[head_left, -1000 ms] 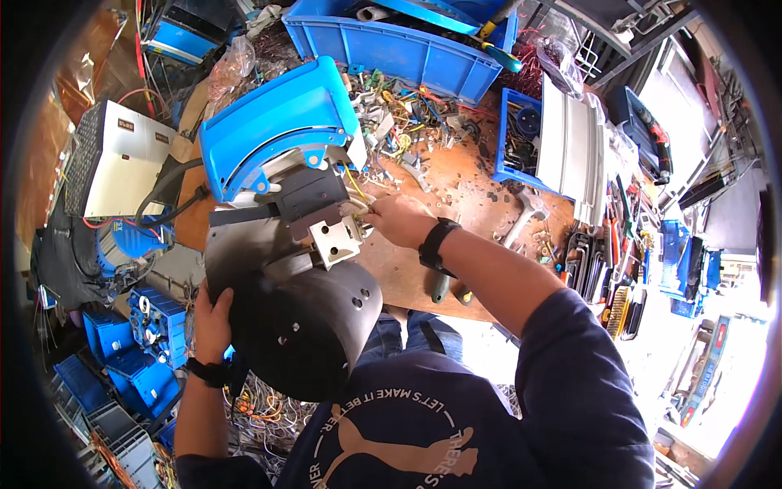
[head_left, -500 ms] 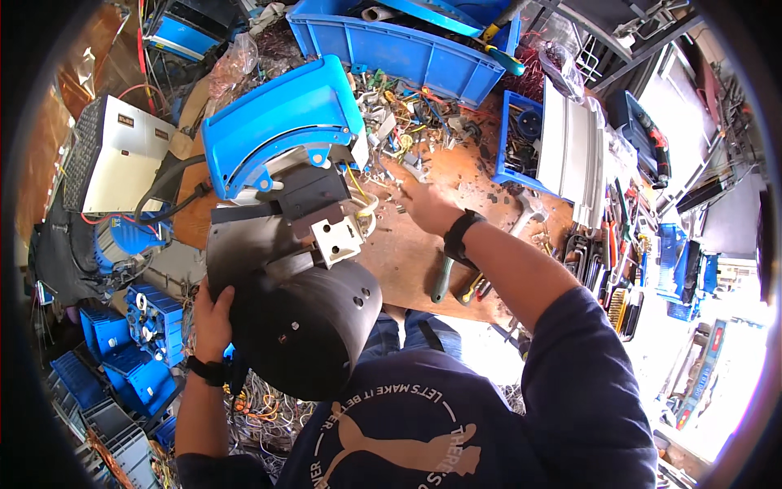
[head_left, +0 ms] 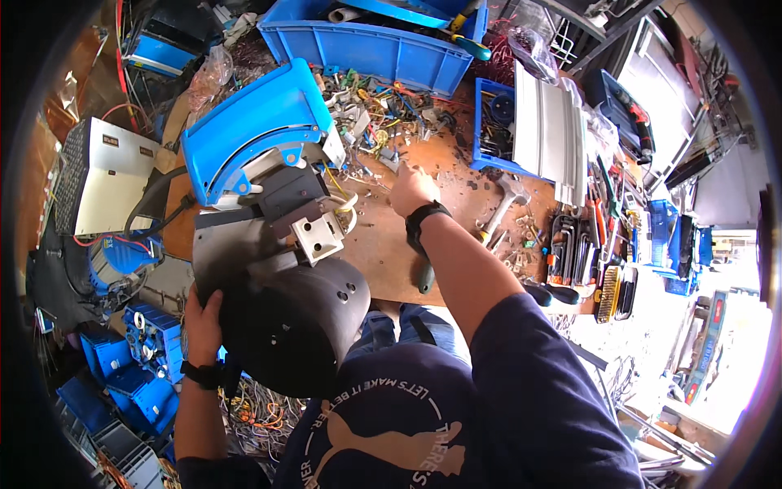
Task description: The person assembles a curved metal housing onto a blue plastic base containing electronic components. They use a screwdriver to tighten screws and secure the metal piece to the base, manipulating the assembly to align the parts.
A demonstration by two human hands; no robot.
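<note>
A machine with a blue curved cover (head_left: pixel 252 122) and a black drum-shaped housing (head_left: pixel 281 326) stands tilted at the near left of the bench. My left hand (head_left: pixel 204 326) grips the housing's left edge, its thumb on the dark surface and the other fingers mostly hidden. A cream block with two round holes (head_left: pixel 318 238) and looped pale wires sits on the machine's right side. Over the middle of the bench, my right hand (head_left: pixel 414 193) is closed with curled fingers, near scattered scrap; anything in it is hidden. Below my right wrist lies a green handle (head_left: pixel 426 277).
Small scrap parts (head_left: pixel 383 118) lie heaped before a large blue crate (head_left: pixel 366 53). A hammer (head_left: pixel 507 204) lies right of my hand, with hex keys (head_left: pixel 568 248) and a brush (head_left: pixel 608 293) beyond. A blue bin (head_left: pixel 493 122) holds parts. A white-fronted box (head_left: pixel 114 175) stands far left.
The view has shifted toward the right. My right hand has drawn slightly right over the bench, its fingers more curled. My left hand keeps its hold on the housing.
</note>
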